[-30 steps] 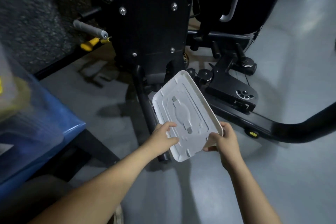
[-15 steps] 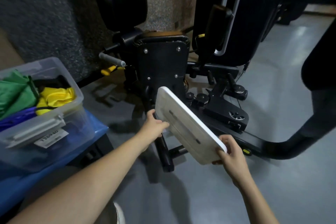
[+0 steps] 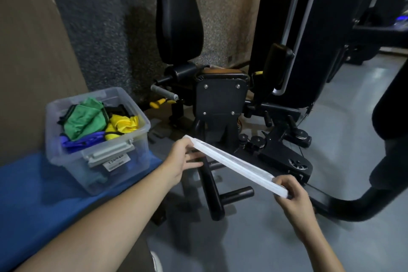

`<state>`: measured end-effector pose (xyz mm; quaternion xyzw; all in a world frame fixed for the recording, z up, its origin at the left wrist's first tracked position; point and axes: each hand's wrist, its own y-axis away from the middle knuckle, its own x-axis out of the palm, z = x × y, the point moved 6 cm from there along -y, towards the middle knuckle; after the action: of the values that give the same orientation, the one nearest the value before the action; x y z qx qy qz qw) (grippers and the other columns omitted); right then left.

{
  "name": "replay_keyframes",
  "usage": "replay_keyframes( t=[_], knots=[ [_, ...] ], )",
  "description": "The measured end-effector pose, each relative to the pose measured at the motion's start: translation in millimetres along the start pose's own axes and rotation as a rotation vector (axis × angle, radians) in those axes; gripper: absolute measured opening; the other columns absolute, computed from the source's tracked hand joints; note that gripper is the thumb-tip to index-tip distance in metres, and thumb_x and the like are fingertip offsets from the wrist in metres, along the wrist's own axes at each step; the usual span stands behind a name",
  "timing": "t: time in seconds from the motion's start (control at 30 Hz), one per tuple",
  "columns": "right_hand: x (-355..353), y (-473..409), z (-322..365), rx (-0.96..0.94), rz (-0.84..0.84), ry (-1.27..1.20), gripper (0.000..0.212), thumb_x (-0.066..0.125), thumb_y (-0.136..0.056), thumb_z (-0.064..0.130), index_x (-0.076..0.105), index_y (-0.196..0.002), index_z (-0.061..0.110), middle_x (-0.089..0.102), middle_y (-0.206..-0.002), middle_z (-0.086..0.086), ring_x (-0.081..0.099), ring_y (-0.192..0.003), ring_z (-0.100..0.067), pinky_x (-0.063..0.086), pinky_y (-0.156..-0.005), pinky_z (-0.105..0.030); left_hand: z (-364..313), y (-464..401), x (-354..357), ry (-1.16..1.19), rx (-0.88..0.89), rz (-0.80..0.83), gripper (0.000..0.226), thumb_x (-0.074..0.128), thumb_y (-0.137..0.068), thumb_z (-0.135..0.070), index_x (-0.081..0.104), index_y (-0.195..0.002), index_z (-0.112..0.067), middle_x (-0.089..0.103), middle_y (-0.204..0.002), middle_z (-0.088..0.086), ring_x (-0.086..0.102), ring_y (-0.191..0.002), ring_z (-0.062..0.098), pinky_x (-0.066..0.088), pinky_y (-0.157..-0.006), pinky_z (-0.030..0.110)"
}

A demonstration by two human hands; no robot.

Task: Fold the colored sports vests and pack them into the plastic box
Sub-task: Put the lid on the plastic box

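A clear plastic box stands uncovered on a blue padded bench at the left. Inside it lie a green vest, a yellow vest and a blue-purple vest, with some black fabric behind. I hold the box's white lid in the air, to the right of the box, seen almost edge-on. My left hand grips its far left end. My right hand grips its near right end.
A black gym machine with a seat, pads and knobs stands straight ahead, behind the lid. Its black floor bars lie under my hands. A dark curved frame tube sweeps along the right. Grey floor stretches beyond.
My view has lifted and swung left, bringing the box fully into sight. The lid has tipped from face-on to nearly edge-on and moved up, both hands keeping hold of it.
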<state>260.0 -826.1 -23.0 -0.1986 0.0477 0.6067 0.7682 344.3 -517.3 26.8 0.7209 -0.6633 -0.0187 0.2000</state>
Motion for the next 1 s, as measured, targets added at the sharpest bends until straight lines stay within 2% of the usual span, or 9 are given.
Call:
replay_keyframes(
  t=[0.1,0.23,0.33,0.43,0.53,0.63,0.77,0.9,1.0],
  knots=[
    [3,3,9,-0.006,0.037,-0.050,0.039,0.063,-0.077,-0.019,0.062,-0.093,0.017,0.062,-0.106,-0.003,0.060,-0.097,-0.023,0.043,-0.066,-0.019,-9,9,-10,-0.005,0.003,-0.024,0.028,0.054,-0.101,-0.035,0.061,-0.117,-0.014,0.070,-0.110,0.010,0.071,-0.098,0.029,0.059,-0.087,0.052],
    [2,7,36,-0.062,0.108,-0.019,0.044,0.076,-0.072,-0.014,0.055,-0.085,0.023,0.052,-0.115,-0.001,0.058,-0.111,-0.017,0.047,-0.085,-0.019,-11,22,-17,-0.059,0.013,-0.090,0.036,0.053,-0.098,-0.014,0.053,-0.133,-0.003,0.070,-0.114,0.015,0.071,-0.100,0.028,0.061,-0.084,0.043],
    [-4,9,57,-0.086,0.125,0.006,0.044,0.091,-0.066,0.018,0.051,-0.085,0.022,0.048,-0.126,0.010,0.051,-0.121,-0.005,0.046,-0.096,-0.023,-22,34,-17,-0.121,0.047,-0.085,0.036,0.052,-0.097,-0.010,0.052,-0.132,-0.003,0.070,-0.113,0.012,0.070,-0.100,0.025,0.062,-0.081,0.038],
    [-7,10,82,-0.158,0.067,0.004,0.045,0.079,-0.065,0.046,0.052,-0.090,0.022,0.047,-0.134,0.012,0.047,-0.127,-0.004,0.040,-0.095,-0.009,-49,42,-21,-0.215,0.140,-0.100,0.032,0.052,-0.095,-0.009,0.049,-0.127,-0.010,0.063,-0.106,0.004,0.066,-0.098,0.023,0.061,-0.086,0.042],
    [0,14,112,-0.270,0.043,0.007,0.036,0.074,-0.077,0.033,0.053,-0.099,0.014,0.050,-0.133,0.011,0.051,-0.125,-0.013,0.038,-0.095,-0.006,-82,56,-29,-0.387,0.245,-0.121,0.049,0.050,-0.096,-0.016,0.043,-0.144,-0.013,0.056,-0.103,-0.001,0.063,-0.096,0.023,0.060,-0.085,0.041],
    [13,16,140,-0.377,0.063,0.005,0.031,0.072,-0.079,0.032,0.052,-0.098,0.018,0.054,-0.130,0.003,0.051,-0.127,-0.020,0.039,-0.096,-0.008,-110,71,-42,-0.594,0.342,-0.172,0.064,0.049,-0.088,-0.038,0.036,-0.148,-0.023,0.058,-0.119,0.005,0.060,-0.107,0.028,0.053,-0.090,0.041],
    [43,23,182,-0.522,0.099,0.023,0.028,0.070,-0.081,0.020,0.052,-0.100,0.030,0.052,-0.131,0.000,0.046,-0.131,-0.024,0.040,-0.100,-0.013,-147,87,-74,-0.788,0.480,-0.205,0.054,0.054,-0.096,-0.034,0.038,-0.145,-0.021,0.046,-0.128,0.001,0.049,-0.113,0.020,0.042,-0.087,0.033],
    [78,30,218,-0.622,0.146,0.069,0.031,0.065,-0.083,0.017,0.052,-0.109,0.027,0.050,-0.136,0.002,0.043,-0.134,-0.021,0.040,-0.096,-0.009,-170,88,-130,-0.849,0.451,-0.171,0.084,0.062,-0.087,-0.061,0.029,-0.155,-0.024,0.040,-0.149,-0.002,0.043,-0.136,0.021,0.039,-0.111,0.040],
    [106,36,238,-0.690,0.217,0.086,0.029,0.055,-0.089,0.030,0.053,-0.118,0.027,0.049,-0.142,0.008,0.041,-0.139,-0.020,0.042,-0.103,-0.022,-184,90,-179,-0.856,0.397,-0.199,0.102,0.063,-0.072,-0.079,0.032,-0.153,-0.027,0.046,-0.147,-0.006,0.048,-0.132,0.017,0.039,-0.113,0.037]
  ],
)
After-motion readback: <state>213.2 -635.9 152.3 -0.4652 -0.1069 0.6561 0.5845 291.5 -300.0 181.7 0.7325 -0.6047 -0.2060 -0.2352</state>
